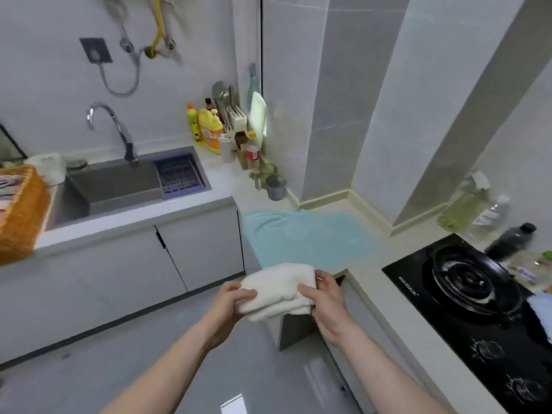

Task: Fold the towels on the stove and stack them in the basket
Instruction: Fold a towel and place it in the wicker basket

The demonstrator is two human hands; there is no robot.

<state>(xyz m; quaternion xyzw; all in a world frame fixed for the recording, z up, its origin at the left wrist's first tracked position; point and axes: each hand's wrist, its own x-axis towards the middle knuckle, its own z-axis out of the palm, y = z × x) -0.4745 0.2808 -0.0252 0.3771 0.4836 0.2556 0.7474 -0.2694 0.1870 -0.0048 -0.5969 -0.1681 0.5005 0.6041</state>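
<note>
Person, head-camera view; two forearms and hands only.
Left hand: bare, no ring, watch or glove; lower centre of the frame.
Right hand: bare, likewise unadorned; just right of centre.
Forearms: both uncovered from wrist to the bottom edge of the frame; no sleeve, cuff or band visible.

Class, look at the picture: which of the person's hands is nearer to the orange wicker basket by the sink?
Left. The left hand grips the folded white towel on its basket-facing side; the basket sits far left. The right hand holds the towel's opposite end, farther away.
</note>
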